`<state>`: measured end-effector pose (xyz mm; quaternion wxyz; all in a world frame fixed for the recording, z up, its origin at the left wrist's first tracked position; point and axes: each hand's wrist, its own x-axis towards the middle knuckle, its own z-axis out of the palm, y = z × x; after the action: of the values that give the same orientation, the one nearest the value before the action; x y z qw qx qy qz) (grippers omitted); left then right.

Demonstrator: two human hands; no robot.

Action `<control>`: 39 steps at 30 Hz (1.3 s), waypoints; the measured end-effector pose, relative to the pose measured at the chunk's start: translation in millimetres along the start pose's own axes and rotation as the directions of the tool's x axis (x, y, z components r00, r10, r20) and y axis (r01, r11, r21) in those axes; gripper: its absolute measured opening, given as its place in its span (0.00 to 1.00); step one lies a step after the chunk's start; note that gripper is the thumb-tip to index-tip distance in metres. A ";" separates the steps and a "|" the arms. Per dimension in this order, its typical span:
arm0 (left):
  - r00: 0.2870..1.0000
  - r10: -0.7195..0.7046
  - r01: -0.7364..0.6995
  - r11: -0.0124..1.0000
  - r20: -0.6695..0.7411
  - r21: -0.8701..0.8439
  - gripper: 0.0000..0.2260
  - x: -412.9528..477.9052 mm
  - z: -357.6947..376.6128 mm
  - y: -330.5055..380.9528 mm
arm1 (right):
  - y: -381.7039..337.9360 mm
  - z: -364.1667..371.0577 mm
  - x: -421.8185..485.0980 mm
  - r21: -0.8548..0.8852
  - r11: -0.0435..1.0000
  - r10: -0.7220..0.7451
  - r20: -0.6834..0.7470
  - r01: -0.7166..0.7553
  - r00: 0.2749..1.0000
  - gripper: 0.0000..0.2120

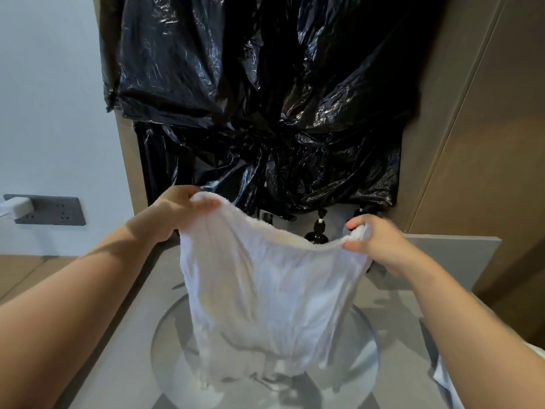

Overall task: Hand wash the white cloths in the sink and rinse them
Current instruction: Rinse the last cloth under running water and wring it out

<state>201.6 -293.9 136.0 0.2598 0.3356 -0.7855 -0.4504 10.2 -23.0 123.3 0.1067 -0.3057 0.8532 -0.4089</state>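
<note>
A white cloth [265, 296] hangs spread out above the round sink basin [165, 335]. My left hand [174, 211] grips its upper left corner, and my right hand [380, 246] grips its upper right corner. The cloth's top edge sags between the two hands. Its lower end reaches down into the basin, where more white cloth [212, 388] lies bunched and wet. The cloth hides most of the tap behind it.
Black plastic sheeting [265, 98] covers the wall above the sink. A dark pump bottle [317, 234] stands behind the cloth on the grey counter [442, 261]. A wall socket strip with a white plug [44, 209] sits at the left. Wooden panels rise at the right.
</note>
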 end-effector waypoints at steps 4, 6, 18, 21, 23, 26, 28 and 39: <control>0.983 -0.108 0.107 0.994 0.148 0.016 0.08 -0.3 -5.8 -5.3 | 6.9 -0.9 5.0 -0.268 0.963 -0.028 -0.025 0.021 0.999 0.04; 0.949 -0.160 0.157 0.987 0.270 0.034 0.09 1.7 -18.8 -6.1 | 9.3 -5.3 5.9 -0.332 0.943 -0.018 -0.038 0.004 0.999 0.05; 0.948 -0.273 0.315 0.872 0.162 -0.375 0.04 -13.2 21.4 -6.8 | -0.8 20.4 1.2 0.408 0.889 0.222 0.011 -0.207 0.975 0.13; 0.966 -0.120 0.209 0.883 0.229 -0.420 0.04 -18.9 30.1 9.7 | -14.4 22.2 1.0 0.523 0.832 0.204 0.017 -0.183 0.979 0.13; 0.962 -0.026 0.145 0.893 0.273 -0.426 0.04 -25.3 42.7 23.5 | -31.8 25.7 -0.6 0.615 0.770 0.173 0.052 -0.168 0.984 0.09; 0.955 0.049 0.098 0.879 0.293 -0.467 0.03 -36.2 66.0 46.1 | -61.2 35.2 -3.2 0.733 0.664 0.089 0.119 -0.148 0.989 0.04; 0.930 0.142 0.049 0.865 0.339 -0.499 0.04 -42.5 75.9 55.5 | -74.4 40.6 -5.2 0.749 0.653 0.039 0.113 -0.111 0.993 0.04; 0.912 0.296 -0.130 0.865 0.284 -0.485 0.13 -41.2 60.5 39.4 | -49.9 38.1 0.9 0.354 0.925 -0.134 -0.033 0.137 0.990 0.26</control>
<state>173.5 -215.7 138.5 0.2366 0.0896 -0.7237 -0.6421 47.6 -71.6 137.0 0.1283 -0.3377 0.7426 -0.5640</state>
